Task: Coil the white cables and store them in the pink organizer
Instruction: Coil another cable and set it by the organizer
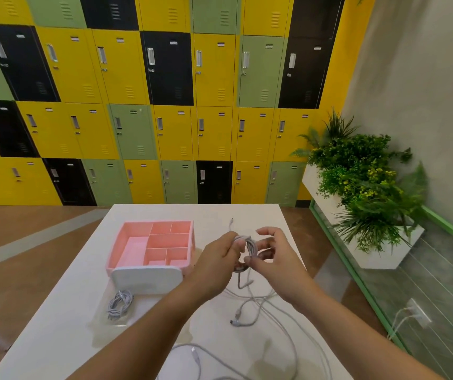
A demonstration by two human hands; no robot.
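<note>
White cable coil (247, 249) between left hand (217, 259) and right hand (272, 256)

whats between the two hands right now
A coil of white cable: the left hand grips one side, the right hand holds the other. Seen in the head view.

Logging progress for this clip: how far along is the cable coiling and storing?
Done: one bundled white cable lies on the white table beside the pink compartmented organizer. In hand: left hand and right hand hold a part-wound white coil. Left: loose white cables uncoiled; nothing visibly stored.
</note>
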